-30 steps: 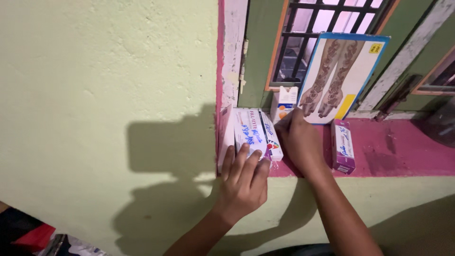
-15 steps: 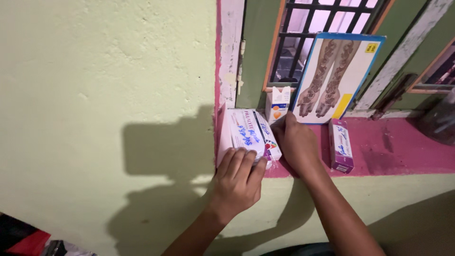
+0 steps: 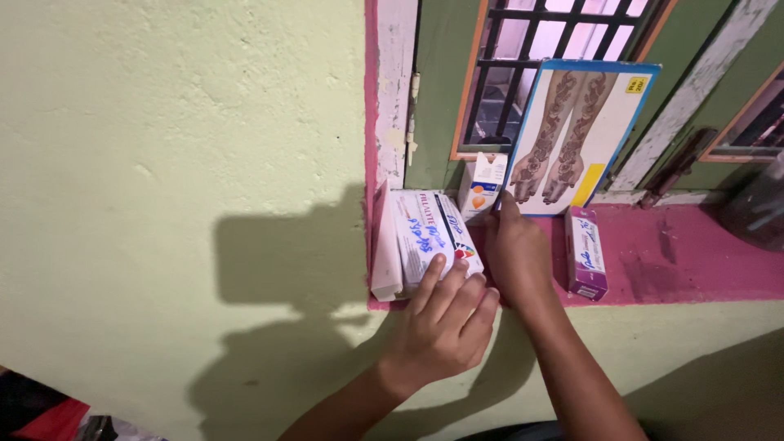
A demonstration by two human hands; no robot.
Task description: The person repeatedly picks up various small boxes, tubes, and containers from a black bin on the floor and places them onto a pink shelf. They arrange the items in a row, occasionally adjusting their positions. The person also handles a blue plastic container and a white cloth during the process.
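A stack of white cartons [image 3: 425, 233] with blue handwriting lies at the left end of a pink window ledge [image 3: 678, 265]. My left hand [image 3: 445, 327] rests its fingertips on the near end of the stack. My right hand [image 3: 516, 253] lies flat on the ledge just right of the stack, its fingertips near a small white and orange carton [image 3: 480, 184] standing behind. Neither hand grips anything.
A tall card [image 3: 576, 135] printed with patterned hands leans against the barred window [image 3: 547, 49]. A purple and white carton [image 3: 586, 251] lies on the ledge to the right. A dark object [image 3: 755, 212] sits at the far right. A pale green wall [image 3: 180, 163] fills the left.
My left hand has shifted right along the near end of the stack, its fingers now spread over the stack's right corner. My right hand has barely moved.
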